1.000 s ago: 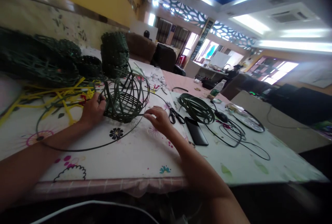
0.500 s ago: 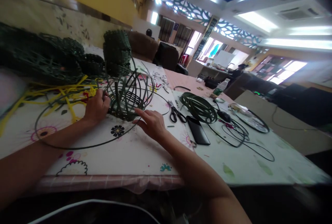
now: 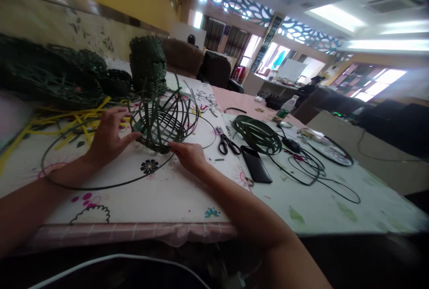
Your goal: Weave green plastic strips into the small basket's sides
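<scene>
A half-woven basket of dark green strips stands on the flowered tablecloth, its loose strip ends curving up and inward. My left hand is at the basket's left side, fingers spread and raised, the thumb tip close to the weave; whether it touches I cannot tell. My right hand pinches the basket's near lower edge between thumb and fingers. One long thin strip loops out from the basket across the cloth and over my left forearm.
Scissors, a coil of green strip and a black phone lie to the right. Yellow strips lie left. Finished-looking green baskets stand behind. A bottle stands farther right; people sit in the background.
My left hand has let go of the basket's left side and moved left, its fingers opening. The right hand has shifted slightly left along the basket's near edge and closed on it.
</scene>
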`<act>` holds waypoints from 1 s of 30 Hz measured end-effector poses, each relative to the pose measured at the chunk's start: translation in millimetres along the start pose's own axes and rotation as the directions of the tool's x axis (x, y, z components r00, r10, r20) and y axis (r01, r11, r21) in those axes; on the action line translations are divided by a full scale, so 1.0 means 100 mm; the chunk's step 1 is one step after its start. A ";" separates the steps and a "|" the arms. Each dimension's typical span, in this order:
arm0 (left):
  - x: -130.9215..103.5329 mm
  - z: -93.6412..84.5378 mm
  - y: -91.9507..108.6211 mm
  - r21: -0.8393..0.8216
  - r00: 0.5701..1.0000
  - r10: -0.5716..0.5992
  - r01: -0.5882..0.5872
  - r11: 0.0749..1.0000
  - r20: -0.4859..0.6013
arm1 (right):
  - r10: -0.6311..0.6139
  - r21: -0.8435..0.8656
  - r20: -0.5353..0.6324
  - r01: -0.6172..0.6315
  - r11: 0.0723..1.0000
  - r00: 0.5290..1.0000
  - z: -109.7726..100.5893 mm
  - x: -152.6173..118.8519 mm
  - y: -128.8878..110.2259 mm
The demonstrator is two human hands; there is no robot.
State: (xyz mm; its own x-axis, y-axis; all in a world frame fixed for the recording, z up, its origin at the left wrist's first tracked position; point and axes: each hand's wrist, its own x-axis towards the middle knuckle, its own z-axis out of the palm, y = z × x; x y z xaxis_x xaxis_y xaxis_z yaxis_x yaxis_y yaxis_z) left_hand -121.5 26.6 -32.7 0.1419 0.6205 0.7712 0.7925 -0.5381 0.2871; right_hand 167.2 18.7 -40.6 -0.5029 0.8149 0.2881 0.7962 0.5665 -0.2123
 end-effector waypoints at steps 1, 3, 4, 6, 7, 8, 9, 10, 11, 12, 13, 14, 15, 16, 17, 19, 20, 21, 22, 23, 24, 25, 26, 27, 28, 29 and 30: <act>-0.04 -0.04 0.07 0.044 0.997 0.018 -0.015 0.999 -0.073 | -0.003 0.008 -0.003 0.003 1.000 1.000 0.01 0.01 0.00; -0.13 -0.09 0.22 0.038 0.996 0.054 -0.052 0.998 -0.077 | -0.008 0.024 -0.010 0.008 1.000 1.000 0.02 0.02 0.00; -0.18 -0.09 0.29 -0.001 0.998 0.057 -0.057 0.998 -0.029 | -0.008 0.029 -0.012 0.008 1.000 1.000 0.02 0.03 0.00; -0.25 -0.05 0.41 -0.080 0.996 -0.011 0.018 0.997 0.083 | -0.008 0.028 -0.017 0.008 1.000 1.000 0.03 0.03 0.01; -0.28 -0.02 0.45 -0.105 0.990 -0.072 0.085 0.991 0.120 | -0.011 0.025 -0.020 0.011 1.000 1.000 0.02 0.03 0.01; -0.29 0.01 0.47 -0.120 0.981 -0.126 0.144 0.982 0.146 | -0.014 0.019 -0.021 0.014 1.000 1.000 0.02 0.04 0.01; -0.29 0.04 0.49 -0.133 0.971 -0.168 0.192 0.972 0.169 | -0.016 0.013 -0.022 0.016 1.000 1.000 0.02 0.04 0.01; -0.27 0.07 0.51 -0.148 0.963 -0.195 0.224 0.963 0.188 | -0.018 0.007 -0.023 0.018 1.000 1.000 0.01 0.04 0.01; -0.25 0.09 0.53 -0.162 0.957 -0.202 0.237 0.958 0.206 | -0.020 0.002 -0.021 0.020 1.000 1.000 0.01 0.04 0.00; -0.22 0.11 0.55 -0.175 0.955 -0.195 0.236 0.956 0.222 | -0.022 -0.003 -0.018 0.022 1.000 1.000 0.01 0.04 0.00; -0.19 0.12 0.57 -0.187 0.955 -0.181 0.228 0.956 0.235 | -0.024 -0.009 -0.015 0.024 1.000 1.000 0.01 0.05 0.00; -0.16 0.14 0.59 -0.196 0.956 -0.168 0.218 0.956 0.241 | -0.031 -0.015 -0.014 0.030 0.999 0.999 0.02 0.05 0.00; -0.14 0.15 0.62 -0.202 0.957 -0.162 0.212 0.956 0.239 | -0.041 -0.019 -0.014 0.041 0.999 0.999 0.03 0.05 0.00; -0.12 0.16 0.64 -0.207 0.957 -0.168 0.218 0.954 0.235 | -0.057 -0.021 -0.018 0.056 0.998 0.998 0.05 0.05 0.01; -0.10 0.18 0.66 -0.215 0.954 -0.186 0.238 0.947 0.236 | -0.075 -0.018 -0.027 0.075 0.997 0.997 0.06 0.05 0.02; -0.08 0.22 0.67 -0.237 0.939 -0.246 0.303 0.923 0.240 | -0.113 -0.004 -0.067 0.113 0.994 0.991 0.09 0.05 0.06; -0.08 0.24 0.66 -0.246 0.929 -0.280 0.338 0.908 0.241 | -0.130 0.001 -0.099 0.130 0.991 0.987 0.10 0.05 0.09; -0.07 0.26 0.64 -0.255 0.919 -0.313 0.371 0.893 0.238 | -0.146 0.003 -0.142 0.148 0.989 0.979 0.09 0.04 0.12; -0.06 0.27 0.61 -0.266 0.909 -0.344 0.400 0.877 0.234 | -0.167 0.001 -0.194 0.170 0.985 0.967 0.08 0.04 0.16; -0.05 0.28 0.58 -0.278 0.899 -0.372 0.428 0.860 0.232 | -0.194 -0.001 -0.254 0.200 0.980 0.948 0.07 0.04 0.20; -0.03 0.29 0.55 -0.292 0.888 -0.395 0.452 0.843 0.234 | -0.225 0.000 -0.321 0.238 0.971 0.920 0.04 0.04 0.24; -0.01 0.30 0.52 -0.307 0.879 -0.413 0.471 0.827 0.237 | -0.253 0.009 -0.388 0.278 0.961 0.886 0.01 0.04 0.28; 0.01 0.30 0.49 -0.326 0.872 -0.430 0.487 0.810 0.235 | -0.261 0.025 -0.452 0.305 0.952 0.853 -0.03 0.03 0.32; 0.04 0.29 0.46 -0.345 0.866 -0.444 0.499 0.795 0.230 | -0.244 0.050 -0.509 0.311 0.949 0.826 -0.07 0.03 0.36; 0.07 0.29 0.43 -0.362 0.862 -0.456 0.507 0.782 0.221 | -0.202 0.086 -0.550 0.296 0.951 0.810 -0.12 0.03 0.41; 0.10 0.28 0.41 -0.376 0.858 -0.469 0.513 0.772 0.209 | -0.139 0.134 -0.579 0.262 0.956 0.803 -0.18 0.02 0.46; 0.13 0.26 0.40 -0.386 0.854 -0.481 0.519 0.763 0.197 | -0.058 0.192 -0.589 0.209 0.959 0.806 -0.24 0.02 0.52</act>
State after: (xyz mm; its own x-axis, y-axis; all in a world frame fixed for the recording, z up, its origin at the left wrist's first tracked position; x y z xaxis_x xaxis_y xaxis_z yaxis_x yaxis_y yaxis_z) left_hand -72.7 28.5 -26.1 -0.1433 0.9013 0.4088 0.4490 -0.3089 0.8384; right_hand 216.1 46.9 -29.1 -0.2541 0.5518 0.7943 0.5936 0.7373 -0.3224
